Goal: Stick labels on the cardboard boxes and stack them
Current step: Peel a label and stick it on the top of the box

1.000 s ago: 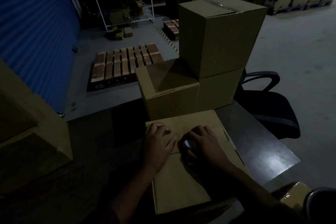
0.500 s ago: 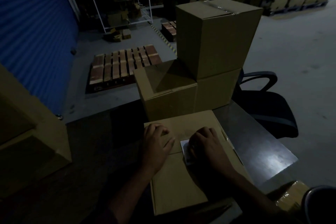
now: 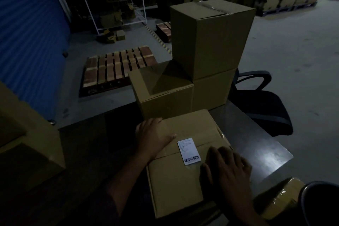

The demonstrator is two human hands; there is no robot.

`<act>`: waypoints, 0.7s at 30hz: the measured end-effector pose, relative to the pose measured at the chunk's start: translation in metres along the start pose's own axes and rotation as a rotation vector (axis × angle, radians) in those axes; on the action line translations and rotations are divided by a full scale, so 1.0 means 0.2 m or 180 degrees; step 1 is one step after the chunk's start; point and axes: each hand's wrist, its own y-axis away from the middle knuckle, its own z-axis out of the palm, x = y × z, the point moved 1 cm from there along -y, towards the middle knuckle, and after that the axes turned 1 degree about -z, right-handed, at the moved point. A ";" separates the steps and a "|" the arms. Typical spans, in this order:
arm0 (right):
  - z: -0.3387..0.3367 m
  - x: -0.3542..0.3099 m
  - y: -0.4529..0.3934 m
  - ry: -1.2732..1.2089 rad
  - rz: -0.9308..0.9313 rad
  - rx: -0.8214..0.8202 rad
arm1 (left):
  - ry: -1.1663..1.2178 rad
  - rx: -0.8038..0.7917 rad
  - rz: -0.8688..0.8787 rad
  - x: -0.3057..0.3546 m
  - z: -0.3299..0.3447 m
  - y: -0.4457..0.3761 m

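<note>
A closed cardboard box lies on the dark table in front of me. A white barcode label is stuck on its top, near the middle seam. My left hand lies flat on the box's far left corner. My right hand rests palm down on the top, just right of the label, fingers spread. Behind this box stands a low box with a wider box beside it, and a tall taped box is stacked on the wider one.
The dark table ends at the right, where a black office chair stands. A large box sits at the left. A tape roll lies at the lower right. A wooden pallet lies on the floor beyond.
My right hand has slid right off the label, which now shows fully. My left hand has shifted slightly toward the box's far left corner.
</note>
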 end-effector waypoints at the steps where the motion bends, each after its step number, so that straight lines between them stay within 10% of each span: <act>1: 0.01 0.00 -0.01 -0.0072 -0.0090 -0.0028 | -0.0050 0.0065 -0.0086 -0.01 0.00 0.00; 13: 0.18 0.09 -0.58 -0.0899 -0.1004 -0.1073 | 0.0347 -0.0201 -0.1003 -0.05 -0.04 0.41; 21: 0.13 -0.04 -0.33 -0.0459 -0.0781 -0.0436 | 0.0478 0.0339 -0.0432 0.06 -0.07 0.35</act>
